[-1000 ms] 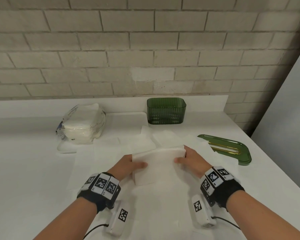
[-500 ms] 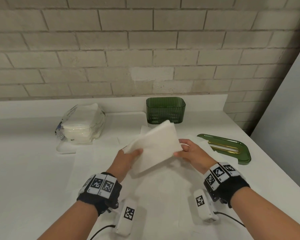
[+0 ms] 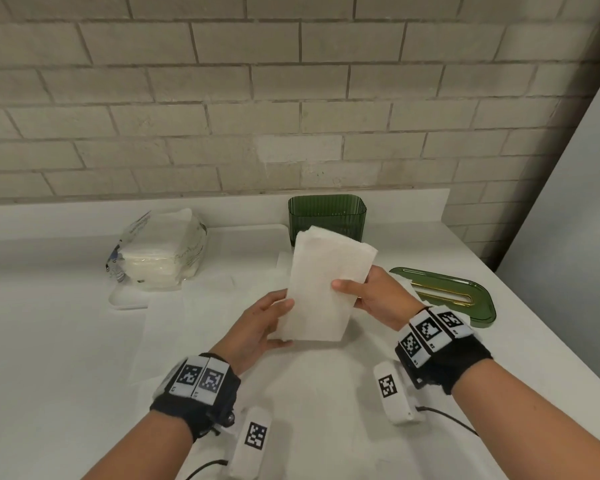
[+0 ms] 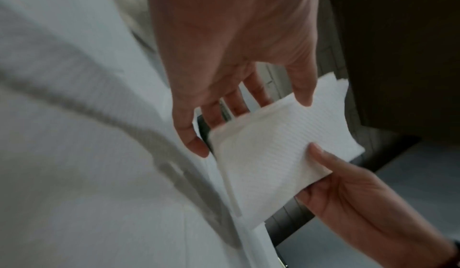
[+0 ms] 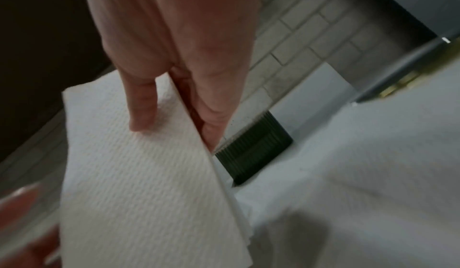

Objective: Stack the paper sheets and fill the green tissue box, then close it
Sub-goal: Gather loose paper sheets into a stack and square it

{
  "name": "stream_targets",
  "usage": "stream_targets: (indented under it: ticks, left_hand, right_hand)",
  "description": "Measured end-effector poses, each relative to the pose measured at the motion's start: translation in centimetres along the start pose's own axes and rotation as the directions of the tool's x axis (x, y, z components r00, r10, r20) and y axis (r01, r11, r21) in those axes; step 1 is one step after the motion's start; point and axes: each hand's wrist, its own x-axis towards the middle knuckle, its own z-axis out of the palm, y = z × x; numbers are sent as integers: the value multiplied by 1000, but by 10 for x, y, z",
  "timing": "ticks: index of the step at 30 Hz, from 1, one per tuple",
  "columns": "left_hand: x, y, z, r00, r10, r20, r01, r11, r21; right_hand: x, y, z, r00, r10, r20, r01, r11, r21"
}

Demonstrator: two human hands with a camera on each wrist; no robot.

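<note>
A stack of white folded paper sheets (image 3: 321, 289) stands on end just above the counter, tilted toward the wall. My right hand (image 3: 364, 292) pinches its right edge, thumb on the near face and fingers behind, as the right wrist view shows (image 5: 174, 75). My left hand (image 3: 274, 320) holds the lower left edge with its thumb in front and straight fingers behind (image 4: 224, 75). The open green tissue box (image 3: 327, 216) stands behind the stack at the wall. Its green lid (image 3: 444, 296), with a gold slot, lies flat to the right.
A plastic pack of paper sheets (image 3: 160, 251) sits on a white tray (image 3: 125, 299) at the back left. Loose white sheets (image 3: 205, 323) lie spread on the counter under my hands. The counter's right edge runs diagonally past the lid.
The stack lay flat on the counter under both hands. It has been lifted and turned up onto its short end, nearer the green box.
</note>
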Motion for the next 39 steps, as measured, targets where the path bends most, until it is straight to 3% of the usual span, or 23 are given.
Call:
stream_targets:
  ticks: [3, 8, 14, 21, 25, 27, 31, 34, 37, 39]
  left_hand:
    - [4, 17, 10, 996, 92, 0, -90, 979, 181]
    - [13, 33, 30, 972, 234, -23, -221, 943, 250]
    - [14, 12, 30, 980, 195, -48, -171, 934, 315]
    - [18, 20, 35, 944, 309, -113, -270, 925, 268]
    - [16, 11, 37, 971, 218, -103, -178, 936, 303]
    - [15, 13, 38, 967, 220, -132, -166, 929, 332]
    - [19, 28, 34, 942, 293, -160, -242, 929, 280]
    - [20, 26, 31, 950, 267, -164, -225, 946, 235]
    - [22, 20, 25, 944, 219, -249, -217, 976, 34]
    - [23, 20, 22, 941, 198, -274, -247, 956, -157]
  right_hand:
    - [-3, -6, 1, 998, -21, 54, 32, 977, -213]
    - [-3, -6, 5, 993, -39, 108, 72, 946, -317]
    - [-5, 22, 2, 991, 89, 103, -37, 904, -427]
    - [0, 7, 8, 996, 10, 87, 20, 938, -347]
    - [5, 25, 9, 991, 97, 88, -38, 853, -520]
    - [7, 28, 10, 991, 105, 78, -50, 855, -516]
    - [10, 14, 5, 996, 65, 55, -34, 896, -442]
    - [10, 17, 0, 990, 110, 85, -51, 858, -512]
    - [7, 36, -7, 981, 181, 70, -119, 846, -520]
    - [7, 46, -13, 979, 205, 16, -187, 918, -350]
